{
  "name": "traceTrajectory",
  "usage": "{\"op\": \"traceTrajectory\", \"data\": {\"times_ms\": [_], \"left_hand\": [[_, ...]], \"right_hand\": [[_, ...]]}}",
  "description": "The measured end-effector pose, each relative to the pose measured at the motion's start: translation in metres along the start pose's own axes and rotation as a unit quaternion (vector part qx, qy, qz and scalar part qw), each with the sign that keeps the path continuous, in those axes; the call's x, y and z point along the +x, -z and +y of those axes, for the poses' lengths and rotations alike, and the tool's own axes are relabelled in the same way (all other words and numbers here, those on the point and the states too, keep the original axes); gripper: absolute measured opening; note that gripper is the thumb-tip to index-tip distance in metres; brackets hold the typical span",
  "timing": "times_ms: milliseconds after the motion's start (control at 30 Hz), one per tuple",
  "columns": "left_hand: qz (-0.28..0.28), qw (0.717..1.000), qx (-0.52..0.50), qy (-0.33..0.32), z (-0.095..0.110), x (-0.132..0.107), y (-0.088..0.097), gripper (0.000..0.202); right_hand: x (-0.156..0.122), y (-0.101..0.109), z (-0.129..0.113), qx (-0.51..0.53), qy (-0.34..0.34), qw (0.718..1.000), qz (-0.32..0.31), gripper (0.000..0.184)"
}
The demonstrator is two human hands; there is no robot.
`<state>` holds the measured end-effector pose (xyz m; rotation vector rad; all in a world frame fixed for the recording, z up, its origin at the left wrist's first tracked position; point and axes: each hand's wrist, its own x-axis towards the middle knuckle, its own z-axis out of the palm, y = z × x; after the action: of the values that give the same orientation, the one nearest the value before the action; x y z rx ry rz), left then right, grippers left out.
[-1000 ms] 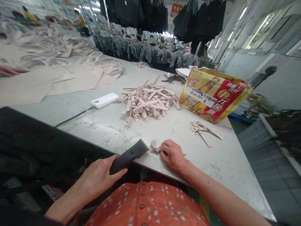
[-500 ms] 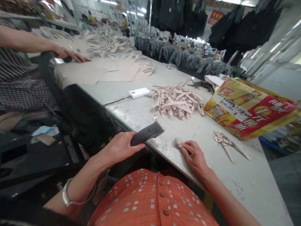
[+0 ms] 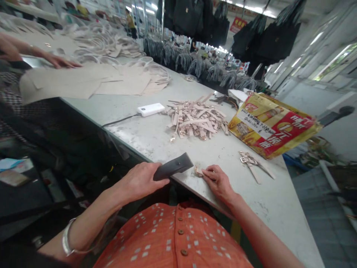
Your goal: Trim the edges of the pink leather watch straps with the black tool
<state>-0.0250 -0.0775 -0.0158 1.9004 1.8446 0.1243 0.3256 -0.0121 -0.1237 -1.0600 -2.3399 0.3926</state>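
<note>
My left hand (image 3: pixel 145 177), with a silver bangle on its wrist, grips a dark grey handheld tool (image 3: pixel 173 166) with a flat, widened end. I cannot tell its exact kind. That end hovers over the table's near edge, pointing at a small beige buckle strap (image 3: pixel 198 171). My right hand (image 3: pixel 218 182) pinches this strap low over the tabletop, its fingers hiding most of it. Beyond the hands lies a heap of beige buckle straps (image 3: pixel 195 121) with gold-coloured buckles. Several more straps (image 3: pixel 253 163) lie apart to the right of my right hand.
A white power bank (image 3: pixel 151 109) with a dark cable lies left of the heap. A yellow and red carton (image 3: pixel 275 124) stands tilted at the right. At the left, a co-worker's hand (image 3: pixel 63 60) rests on flat beige panels (image 3: pixel 119 83). Black bags (image 3: pixel 186 18) hang beyond.
The view has turned to the right. The flat end of the tool and the strap's buckle have come closer together. The co-worker's hand has shifted on the panels.
</note>
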Motion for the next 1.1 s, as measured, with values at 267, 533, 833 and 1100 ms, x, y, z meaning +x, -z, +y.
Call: {"op": "traceTrajectory", "data": {"times_ms": [267, 533, 833, 1100], "left_hand": [[-0.039, 0.998, 0.037, -0.039, 0.017, 0.015, 0.001, 0.026], [-0.079, 0.991, 0.068, -0.089, 0.039, 0.025, 0.018, 0.022], [-0.118, 0.986, 0.093, -0.077, 0.051, 0.035, 0.018, 0.021], [-0.123, 0.984, 0.089, -0.089, 0.058, 0.04, 0.015, 0.016]], "right_hand": [[0.006, 0.01, -0.011, 0.001, -0.033, 0.997, -0.075, 0.03], [0.007, 0.006, -0.011, 0.102, -0.095, 0.989, -0.047, 0.041], [0.005, -0.001, -0.01, 0.139, -0.134, 0.981, -0.012, 0.069], [0.003, -0.002, -0.01, 0.165, -0.147, 0.975, -0.007, 0.079]]}}
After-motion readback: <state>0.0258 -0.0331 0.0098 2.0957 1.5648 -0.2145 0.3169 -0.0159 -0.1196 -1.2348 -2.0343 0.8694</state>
